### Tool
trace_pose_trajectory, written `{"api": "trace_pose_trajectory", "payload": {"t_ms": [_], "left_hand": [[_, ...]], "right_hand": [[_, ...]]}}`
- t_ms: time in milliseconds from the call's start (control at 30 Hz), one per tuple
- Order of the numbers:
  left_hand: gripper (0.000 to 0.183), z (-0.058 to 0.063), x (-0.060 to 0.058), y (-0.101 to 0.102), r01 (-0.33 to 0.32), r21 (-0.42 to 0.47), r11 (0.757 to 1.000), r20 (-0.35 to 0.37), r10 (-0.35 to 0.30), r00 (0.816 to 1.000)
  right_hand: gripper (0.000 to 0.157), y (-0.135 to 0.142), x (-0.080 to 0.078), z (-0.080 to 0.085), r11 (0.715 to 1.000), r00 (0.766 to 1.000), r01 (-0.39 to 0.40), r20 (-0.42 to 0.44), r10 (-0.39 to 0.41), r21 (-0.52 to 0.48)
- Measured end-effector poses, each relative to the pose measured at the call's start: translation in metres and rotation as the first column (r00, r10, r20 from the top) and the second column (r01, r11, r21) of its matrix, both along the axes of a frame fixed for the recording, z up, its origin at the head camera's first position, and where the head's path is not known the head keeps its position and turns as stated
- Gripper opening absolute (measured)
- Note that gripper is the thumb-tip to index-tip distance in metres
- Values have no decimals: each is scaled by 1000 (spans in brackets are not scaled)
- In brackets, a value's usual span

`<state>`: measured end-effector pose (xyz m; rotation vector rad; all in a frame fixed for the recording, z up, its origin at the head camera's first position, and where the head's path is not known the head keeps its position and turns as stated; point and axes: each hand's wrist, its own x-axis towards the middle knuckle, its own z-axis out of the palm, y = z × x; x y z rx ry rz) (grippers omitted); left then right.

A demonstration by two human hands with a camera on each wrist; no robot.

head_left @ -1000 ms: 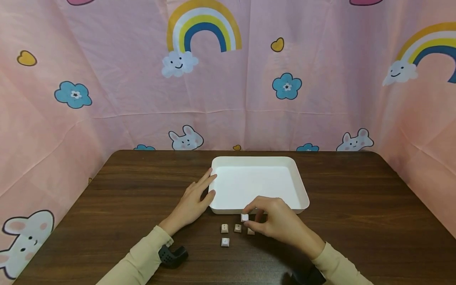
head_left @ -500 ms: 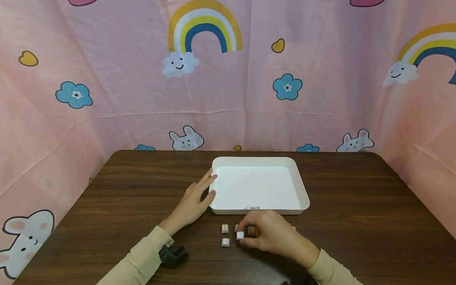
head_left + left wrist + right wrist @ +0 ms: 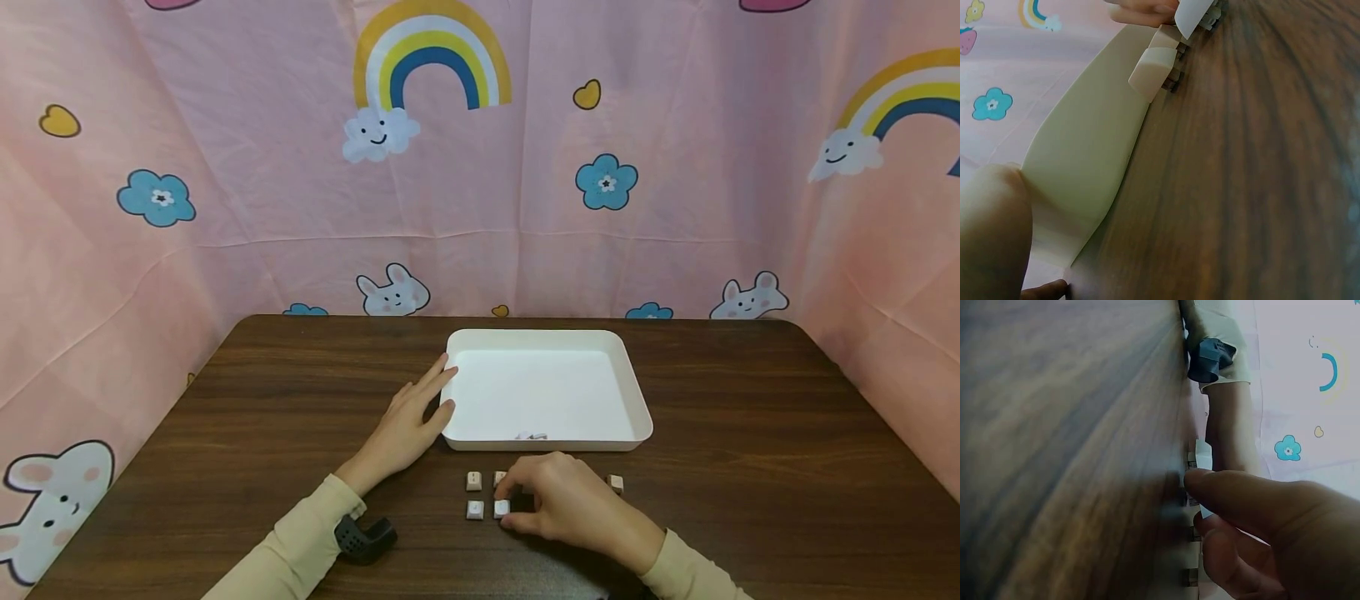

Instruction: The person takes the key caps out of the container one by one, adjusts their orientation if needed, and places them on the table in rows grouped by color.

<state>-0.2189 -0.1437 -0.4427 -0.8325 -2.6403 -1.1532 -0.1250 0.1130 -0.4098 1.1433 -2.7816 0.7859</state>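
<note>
My right hand (image 3: 573, 504) pinches a white keycap (image 3: 502, 509) between thumb and fingertips, low over the table. The same pinch shows in the right wrist view, where the thumb (image 3: 1241, 494) covers much of the keycap. Just left of it lies another white keycap (image 3: 475, 510). Behind these, a beige keycap (image 3: 474, 481) and a partly covered one (image 3: 499, 478) form a row, and a further keycap (image 3: 615, 483) shows beyond my right knuckles. My left hand (image 3: 401, 421) lies with fingers extended against the left rim of a white tray (image 3: 547, 446).
The dark wood table (image 3: 315, 400) ends at a pink patterned curtain (image 3: 480, 192) behind and at both sides. A black wrist device (image 3: 363, 540) hangs under my left sleeve. A small grey-white mark (image 3: 531, 437) shows inside the tray's near wall.
My right hand has brought the white keycap from the tray's near edge toward me and slightly left, down beside the other white keycap. My left hand and the tray have stayed put.
</note>
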Motion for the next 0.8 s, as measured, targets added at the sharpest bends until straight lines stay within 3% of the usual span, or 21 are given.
{"api": "trace_pose_trajectory", "payload": {"t_ms": [467,800], "left_hand": [[53,1,2,0,-8,0,1000,8,8,1000],[53,0,1,0,-10,-4,1000,12,10,1000]], "right_hand": [[18,-1,2,1,1000,1000,8,-6,-8,5],[18,4,-2,7,998,998,24,-63,-28,-57]]}}
